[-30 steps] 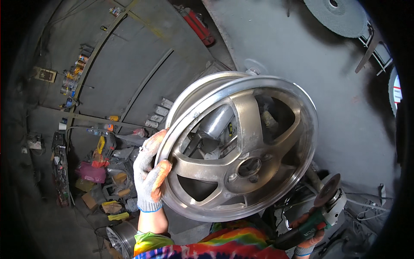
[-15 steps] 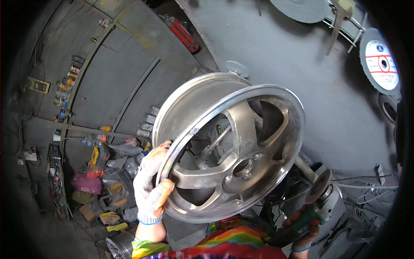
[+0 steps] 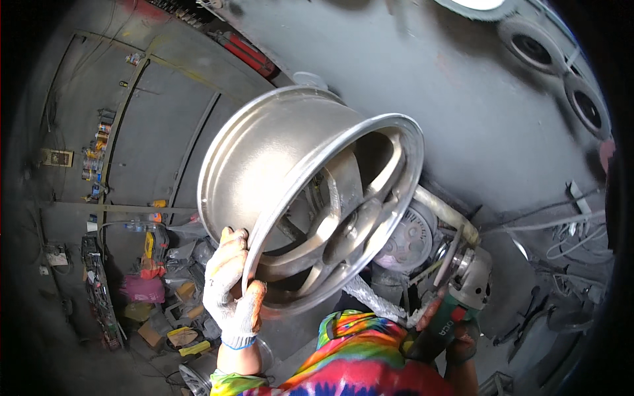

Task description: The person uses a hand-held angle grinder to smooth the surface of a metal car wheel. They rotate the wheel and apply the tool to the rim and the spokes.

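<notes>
A bare metal car wheel rim (image 3: 271, 158) tilts in mid-picture, its barrel toward the left and its spoked face turned toward the lower right. My left hand (image 3: 231, 287), in a white glove stained orange at the fingers, grips the rim's lower-left lip, thumb on the face side and fingers on the barrel side. An angle grinder (image 3: 456, 307) with a green and black body and a silver head is in my right hand (image 3: 463, 340) at the lower right. Its disc stands nearly edge-on, apart from the wheel rim. Part of my right hand is hidden by the grinder body.
Grinding discs (image 3: 528, 45) hang on the grey panel at the upper right. A round machine part (image 3: 404, 239) stands behind the wheel rim. Bags, boxes and tools (image 3: 172, 303) clutter the left floor. Small cans (image 3: 99, 142) line a ledge. A cable (image 3: 555, 221) runs at the right.
The wheel rim has turned in my left hand and shifted left, showing more of its barrel and less of its face. The grinder has tipped more upright, its disc now edge-on.
</notes>
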`<action>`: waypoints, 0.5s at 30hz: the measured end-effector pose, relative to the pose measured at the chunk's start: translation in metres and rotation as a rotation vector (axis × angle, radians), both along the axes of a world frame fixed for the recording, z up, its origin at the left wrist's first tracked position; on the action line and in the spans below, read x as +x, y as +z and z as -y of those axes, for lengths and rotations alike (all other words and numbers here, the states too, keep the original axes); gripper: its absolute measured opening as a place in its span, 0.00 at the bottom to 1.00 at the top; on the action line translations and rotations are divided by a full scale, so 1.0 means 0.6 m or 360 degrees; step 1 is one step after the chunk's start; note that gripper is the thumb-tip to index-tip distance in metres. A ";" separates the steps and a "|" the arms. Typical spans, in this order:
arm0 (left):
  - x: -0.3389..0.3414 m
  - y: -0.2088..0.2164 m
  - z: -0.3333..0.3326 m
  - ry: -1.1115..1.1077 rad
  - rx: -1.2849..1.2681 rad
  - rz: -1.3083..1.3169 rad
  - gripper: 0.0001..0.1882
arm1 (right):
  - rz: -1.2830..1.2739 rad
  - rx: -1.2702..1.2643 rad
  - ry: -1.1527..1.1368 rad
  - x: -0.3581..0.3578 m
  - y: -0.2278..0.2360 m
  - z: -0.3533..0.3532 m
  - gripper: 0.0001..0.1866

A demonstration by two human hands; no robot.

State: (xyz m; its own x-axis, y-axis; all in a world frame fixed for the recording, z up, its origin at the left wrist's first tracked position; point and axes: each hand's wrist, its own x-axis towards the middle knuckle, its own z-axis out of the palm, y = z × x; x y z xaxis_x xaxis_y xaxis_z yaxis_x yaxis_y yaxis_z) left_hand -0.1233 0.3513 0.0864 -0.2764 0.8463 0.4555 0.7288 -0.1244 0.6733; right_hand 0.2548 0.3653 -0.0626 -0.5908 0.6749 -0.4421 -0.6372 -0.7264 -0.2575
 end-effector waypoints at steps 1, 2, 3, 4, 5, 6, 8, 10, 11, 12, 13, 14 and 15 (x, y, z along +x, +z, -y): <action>0.014 -0.004 0.005 -0.0008 -0.0010 -0.0002 0.20 | -0.0012 0.0066 0.0011 0.007 0.005 0.000 0.41; 0.028 -0.008 0.008 0.0007 -0.0009 -0.0052 0.20 | -0.0019 0.0095 0.0014 0.015 0.010 0.003 0.41; 0.042 -0.009 0.011 0.0023 -0.0007 -0.0103 0.20 | -0.0023 0.0123 0.0016 0.027 0.018 0.006 0.41; 0.061 -0.011 0.013 0.0032 -0.0022 -0.0124 0.19 | 0.0221 0.0294 0.0070 0.040 0.025 0.008 0.41; 0.075 -0.019 0.017 0.0030 -0.0026 -0.0197 0.19 | 0.0363 0.0400 0.0107 0.051 0.028 0.006 0.43; 0.089 -0.024 0.022 0.0010 -0.0024 -0.0237 0.19 | 0.0506 0.0501 0.0147 0.059 0.033 0.004 0.44; 0.111 -0.032 0.031 -0.0052 -0.0015 -0.0265 0.20 | 0.0309 0.0401 0.0070 0.076 0.031 0.000 0.46; 0.120 -0.035 0.034 -0.0032 0.0017 -0.0260 0.21 | 0.0042 0.0282 -0.0007 0.089 0.022 -0.002 0.48; 0.119 -0.037 0.037 -0.0013 0.0051 -0.0267 0.21 | -0.0023 0.0260 -0.0028 0.094 0.018 -0.002 0.49; 0.114 -0.043 0.044 0.0031 -0.0005 -0.0340 0.23 | -0.0065 0.0254 -0.0043 0.100 0.013 -0.001 0.51; 0.118 -0.043 0.042 0.0039 0.0015 -0.0352 0.23 | -0.0083 0.0253 -0.0033 0.104 0.012 -0.002 0.50; 0.120 -0.044 0.043 0.0062 0.0015 -0.0357 0.23 | -0.0100 0.0251 -0.0024 0.112 0.009 0.002 0.50; 0.121 -0.045 0.045 0.0087 0.0016 -0.0361 0.23 | -0.0020 0.0337 -0.0042 0.114 0.016 0.003 0.48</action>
